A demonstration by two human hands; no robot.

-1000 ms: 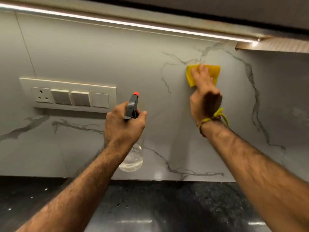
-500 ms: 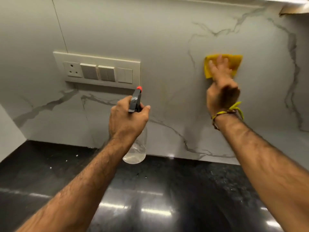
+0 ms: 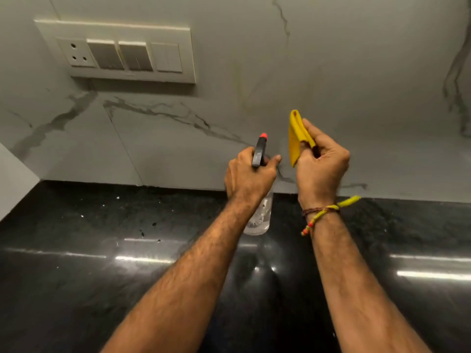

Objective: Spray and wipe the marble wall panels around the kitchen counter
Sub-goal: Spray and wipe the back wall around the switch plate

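Note:
The grey-veined marble wall panel (image 3: 331,72) fills the upper part of the view, above a black counter. My left hand (image 3: 248,178) grips a clear spray bottle (image 3: 258,220) with a dark trigger head and an orange nozzle tip, held upright just in front of the wall's lower edge. My right hand (image 3: 321,164) pinches a folded yellow cloth (image 3: 295,138), which is off the wall and stands on edge close to the bottle's nozzle. A yellow and red thread band circles my right wrist.
A cream switch plate (image 3: 122,52) with a socket and several switches is set into the wall at upper left. The glossy black stone counter (image 3: 76,263) runs below the wall. A side wall panel (image 3: 12,179) meets the counter at far left.
My right hand has lifted the yellow cloth off the wall and brought it down beside the bottle, now pinched rather than pressed flat. The camera has tilted downward and moved closer.

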